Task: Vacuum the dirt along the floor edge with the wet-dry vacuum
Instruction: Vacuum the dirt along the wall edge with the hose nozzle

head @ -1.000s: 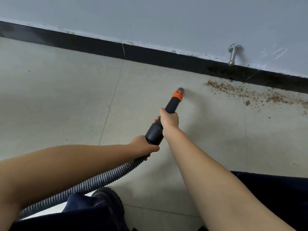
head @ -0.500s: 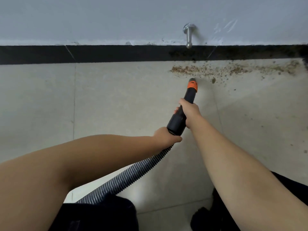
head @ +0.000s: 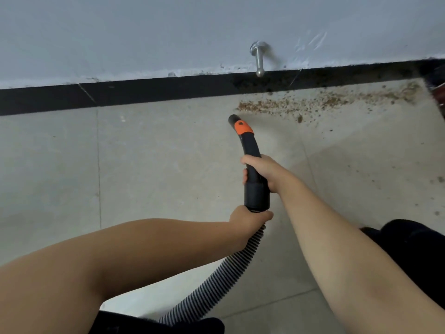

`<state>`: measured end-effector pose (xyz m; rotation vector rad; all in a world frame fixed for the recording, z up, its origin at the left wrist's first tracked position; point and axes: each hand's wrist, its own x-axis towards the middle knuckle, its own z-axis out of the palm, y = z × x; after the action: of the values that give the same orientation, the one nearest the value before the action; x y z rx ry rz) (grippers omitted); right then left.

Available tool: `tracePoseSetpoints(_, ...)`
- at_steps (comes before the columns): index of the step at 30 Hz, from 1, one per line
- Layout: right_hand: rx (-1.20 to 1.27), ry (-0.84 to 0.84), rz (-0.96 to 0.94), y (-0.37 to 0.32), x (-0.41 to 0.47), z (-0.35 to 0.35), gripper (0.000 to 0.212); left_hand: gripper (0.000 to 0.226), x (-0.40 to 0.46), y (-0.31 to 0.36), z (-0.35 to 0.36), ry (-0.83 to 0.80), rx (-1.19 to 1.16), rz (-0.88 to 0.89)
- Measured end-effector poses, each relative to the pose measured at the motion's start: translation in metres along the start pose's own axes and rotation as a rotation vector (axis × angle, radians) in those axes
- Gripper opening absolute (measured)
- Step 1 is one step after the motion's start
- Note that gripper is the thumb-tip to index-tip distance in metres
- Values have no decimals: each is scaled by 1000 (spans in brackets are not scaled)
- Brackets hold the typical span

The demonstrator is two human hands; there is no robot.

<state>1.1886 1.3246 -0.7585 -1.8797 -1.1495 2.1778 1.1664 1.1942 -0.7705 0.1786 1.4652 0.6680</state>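
A pale blue-grey painted wall (head: 168, 32) fills the top of the view, and beneath it lies a floor of large light beige tiles (head: 156, 169), the two parted by a long black skirting strip (head: 144, 91). Along the foot of that strip, to the right, runs a band of brown crumbly dirt (head: 325, 102), thickest near the skirting and thinning into loose specks farther out on the tiles. A ribbed grey flexible vacuum hose (head: 228, 276) rises from the bottom edge to a curved black plastic nozzle wand with an orange collar (head: 251, 150); its open tip sits just beside the left end of the dirt band, apparently not yet on it. The right hand (head: 263, 171) is clamped around the middle of the wand, and the left hand (head: 248, 219) is wrapped about the hose where it joins the wand's cuff. A small silver metal door stop (head: 258, 59) juts from the wall above the dirt. By my judgement the sweep has barely started: nearly the whole band remains. No brand, label or writing can be read.
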Motion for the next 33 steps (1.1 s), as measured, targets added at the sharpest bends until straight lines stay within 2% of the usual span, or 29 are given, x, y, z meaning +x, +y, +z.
tracePoseSetpoints(8, 124, 166, -30, -2, 3, -36, 10, 27, 10, 17, 21, 4, 101, 49)
tracePoseSetpoints(16, 153, 234, -19, 1, -4, -107, 10, 27, 17, 29, 86, -7, 164, 63)
tracePoseSetpoints(19, 142, 241, -24, -4, -2, -126, 9, 21, 21, 37, 105, 9, 170, 77)
tracePoseSetpoints(25, 46, 157, -28, -15, 3, -133, 9, 18, 21, 44, 121, 67, 112, 76)
tracePoseSetpoints(33, -45, -65, -30, -17, 7, -94, 9, 25, 11, 34, 103, 226, 13, 54)
